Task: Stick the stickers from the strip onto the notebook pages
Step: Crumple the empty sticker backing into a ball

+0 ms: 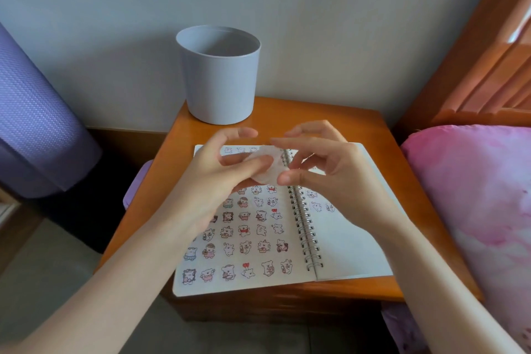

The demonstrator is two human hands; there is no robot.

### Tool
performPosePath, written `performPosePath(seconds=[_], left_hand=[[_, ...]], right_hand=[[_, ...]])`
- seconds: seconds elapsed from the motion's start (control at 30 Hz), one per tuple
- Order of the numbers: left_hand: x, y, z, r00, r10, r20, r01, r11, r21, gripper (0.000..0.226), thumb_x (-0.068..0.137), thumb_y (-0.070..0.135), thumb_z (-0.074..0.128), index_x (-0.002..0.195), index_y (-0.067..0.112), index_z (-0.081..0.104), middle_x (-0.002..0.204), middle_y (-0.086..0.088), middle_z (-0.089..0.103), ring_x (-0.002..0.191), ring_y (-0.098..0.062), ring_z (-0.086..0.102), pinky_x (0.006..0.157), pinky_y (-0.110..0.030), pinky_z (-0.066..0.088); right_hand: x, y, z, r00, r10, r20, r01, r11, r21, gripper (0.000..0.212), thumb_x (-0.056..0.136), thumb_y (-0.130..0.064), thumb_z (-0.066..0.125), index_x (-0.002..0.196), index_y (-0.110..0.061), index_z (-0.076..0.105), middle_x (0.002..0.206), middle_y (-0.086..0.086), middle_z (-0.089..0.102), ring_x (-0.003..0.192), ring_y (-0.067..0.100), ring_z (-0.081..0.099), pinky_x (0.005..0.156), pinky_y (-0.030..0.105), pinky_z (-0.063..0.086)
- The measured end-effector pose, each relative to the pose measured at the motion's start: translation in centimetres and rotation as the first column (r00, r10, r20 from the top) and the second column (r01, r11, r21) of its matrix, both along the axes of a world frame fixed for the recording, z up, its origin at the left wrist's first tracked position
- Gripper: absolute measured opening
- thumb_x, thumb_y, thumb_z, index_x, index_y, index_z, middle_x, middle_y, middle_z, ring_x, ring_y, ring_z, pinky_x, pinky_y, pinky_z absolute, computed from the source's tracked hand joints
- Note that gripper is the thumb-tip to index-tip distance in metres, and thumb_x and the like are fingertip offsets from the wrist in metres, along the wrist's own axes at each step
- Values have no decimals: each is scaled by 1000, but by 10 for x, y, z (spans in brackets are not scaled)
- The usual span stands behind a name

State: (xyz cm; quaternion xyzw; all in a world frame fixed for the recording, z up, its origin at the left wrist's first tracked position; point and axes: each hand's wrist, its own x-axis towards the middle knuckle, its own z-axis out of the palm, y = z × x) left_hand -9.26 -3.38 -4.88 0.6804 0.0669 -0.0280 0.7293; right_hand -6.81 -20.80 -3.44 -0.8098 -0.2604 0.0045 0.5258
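"Starting with the hands: state of each?"

"Left hand [218, 178]: raised over the far part of the notebook [344, 244], thumb and curled fingers gripping a crumpled white strip [270, 169]. Right hand [330, 169]: fingers curled, thumb and fingertips pinching at the strip's right edge. Whether a sticker has come loose there, I cannot tell."

"Notebook?"

"Spiral-bound, lying open and flat on the wooden counter [359, 129], its near left corner overhanging the edge. Left page: rows of small cartoon stickers [244, 230] from far edge to near edge. Right page: mostly bare, a few stickers near its far left part, partly hidden by the right hand."

"Strip's place?"

"Held in the air between both hands — above the far end of the spiral binding [304, 224], apart from the page."

"Other entries?"

"One grey-blue bin [219, 80], upright on the counter's far left corner by the wall. One pink pillow [474, 195] at right, wooden headboard [474, 52] beyond it. One purple textured roll [34, 123] at far left."
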Motion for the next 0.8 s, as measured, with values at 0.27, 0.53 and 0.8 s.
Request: performPosePath(seconds=[0.27, 0.53, 0.8], left_hand=[[-1, -3, -3, 998, 15, -67, -14, 1000, 18, 57, 56, 35, 78, 106, 18, 58, 100, -3, 72, 81, -15, 73, 72, -23, 55], [0, -3, 0, 990, -139, -17, 121, 915, -385, 34, 78, 26, 61, 107, 9, 66, 109, -7, 71, 99, -18, 69, 83, -22, 56], [-3, -3, -2, 999, -42, 4, 40, 926, -376, 34, 76, 11, 63, 110, 7, 67, 101, -10, 73, 92, -19, 71, 78, -22, 57]], right_hand=[[0, 6, -9, 996, -34, 80, 41, 995, -90, 21, 73, -15, 78, 93, -14, 70, 89, -2, 63, 77, 11, 60, 71, 21, 52], [1, 11, -11, 960, -246, 133, 233, 967, 107, 14, 75, -12, 76, 80, -23, 69, 82, -7, 70, 73, 11, 66, 65, 36, 55], [-3, 19, -11, 957, -273, 95, 245, 941, 232, 10, 73, -6, 77, 78, -15, 74, 80, -4, 67, 73, 6, 64, 65, 15, 50]])
